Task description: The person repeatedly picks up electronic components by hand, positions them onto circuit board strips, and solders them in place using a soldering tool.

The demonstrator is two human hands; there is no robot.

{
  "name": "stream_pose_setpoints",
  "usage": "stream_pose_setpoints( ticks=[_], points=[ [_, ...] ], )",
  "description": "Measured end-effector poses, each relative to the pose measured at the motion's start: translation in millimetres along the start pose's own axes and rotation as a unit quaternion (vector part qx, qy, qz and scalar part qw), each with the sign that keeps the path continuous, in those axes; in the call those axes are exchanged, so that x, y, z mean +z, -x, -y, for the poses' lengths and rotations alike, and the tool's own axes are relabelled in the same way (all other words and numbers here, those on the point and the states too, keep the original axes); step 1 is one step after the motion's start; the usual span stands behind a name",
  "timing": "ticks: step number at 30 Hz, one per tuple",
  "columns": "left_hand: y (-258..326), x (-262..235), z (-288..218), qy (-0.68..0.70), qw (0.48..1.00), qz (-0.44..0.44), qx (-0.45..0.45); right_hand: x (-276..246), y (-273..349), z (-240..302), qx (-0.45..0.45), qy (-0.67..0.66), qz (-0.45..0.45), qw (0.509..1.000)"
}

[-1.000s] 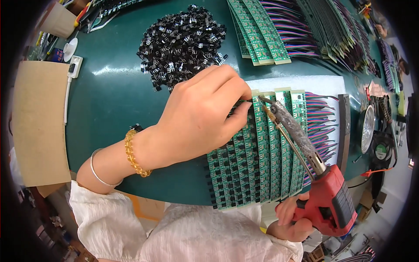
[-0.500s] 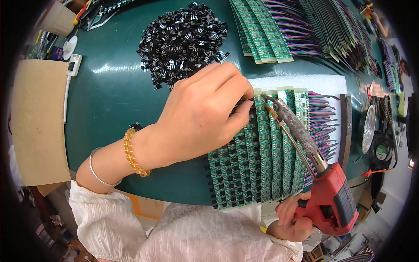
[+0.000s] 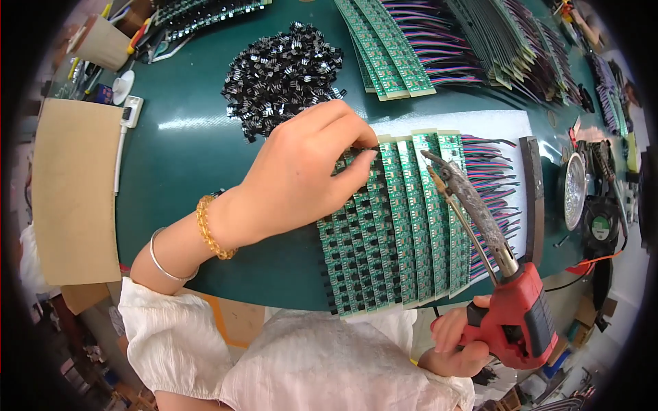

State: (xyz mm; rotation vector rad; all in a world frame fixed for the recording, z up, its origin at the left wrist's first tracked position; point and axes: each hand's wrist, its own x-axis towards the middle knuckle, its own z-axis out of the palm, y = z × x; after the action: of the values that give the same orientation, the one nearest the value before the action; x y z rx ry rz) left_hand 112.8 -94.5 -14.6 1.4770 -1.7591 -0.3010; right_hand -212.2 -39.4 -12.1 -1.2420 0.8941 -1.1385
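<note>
Left hand (image 3: 305,168) palm down, thumb near forefinger; right hand (image 3: 460,353) curled.

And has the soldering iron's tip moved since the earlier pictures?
Yes: the soldering iron's tip has shifted right, judged against the green circuit boards.

A broad, smooth, dark green worktop (image 3: 164,219) spans the view, its near edge bowed by the lens. Pale streaks of reflected light (image 3: 199,124) gleam on it. Beyond its right end lies a pale, whitish surface (image 3: 622,240), wall or floor, I cannot tell. At lower left, a dim, reddish-brown cluttered area (image 3: 72,342) blurs into black corners.
</note>
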Motion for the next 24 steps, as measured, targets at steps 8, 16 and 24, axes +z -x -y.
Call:
stream_pose_setpoints(
  ticks=[8,16,24],
  points=[
    [16.4,-78.4,-15.7,-0.118,0.99,0.009,-0.077,-3.5,7.0,0.3,-0.039,-0.027,-0.033,0.998],
    [108.2,-87.0,-11.2,-0.241,0.956,0.013,-0.167,-18.2,7.8,-11.5,-0.012,-0.075,0.007,0.997],
    [91.6,-82.2,-4.2,-0.324,0.937,0.109,-0.065,-8.3,17.1,-8.2,-0.018,-0.076,0.015,0.997]
  ],
)
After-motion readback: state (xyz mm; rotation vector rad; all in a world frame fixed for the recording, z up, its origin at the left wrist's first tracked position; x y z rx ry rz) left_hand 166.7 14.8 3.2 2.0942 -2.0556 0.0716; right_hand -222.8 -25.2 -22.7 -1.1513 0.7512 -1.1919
